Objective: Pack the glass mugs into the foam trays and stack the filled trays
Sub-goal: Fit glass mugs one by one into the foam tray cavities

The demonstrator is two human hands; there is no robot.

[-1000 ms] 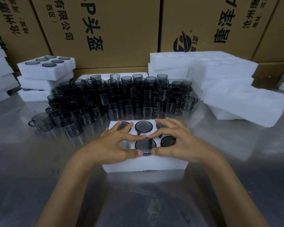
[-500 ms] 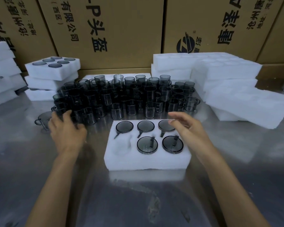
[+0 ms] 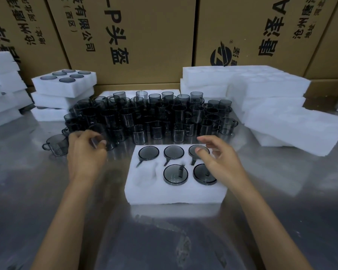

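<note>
Head view: tray [image 3: 176, 193] five of six filled, near-left pocket [image 3: 145, 173] empty. Your left hand [image 3: 85, 152] grasping mug [image 3: 101, 136] left of tray; right hand [image 3: 219, 160] released over it. Many mugs [image 3: 154, 115] behind tray remain.

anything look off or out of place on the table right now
Nothing broken or spilled. The one stray is a glass mug standing apart at the near left edge of the mug cluster. The foam tray has one empty pocket, front left; the stack of filled trays sits slightly staggered.

Cardboard boxes [image 3: 144, 36]: "有限公司", "(西区)", "P头盔", "唐泽", "沧州", "地址"; round logo.
</note>
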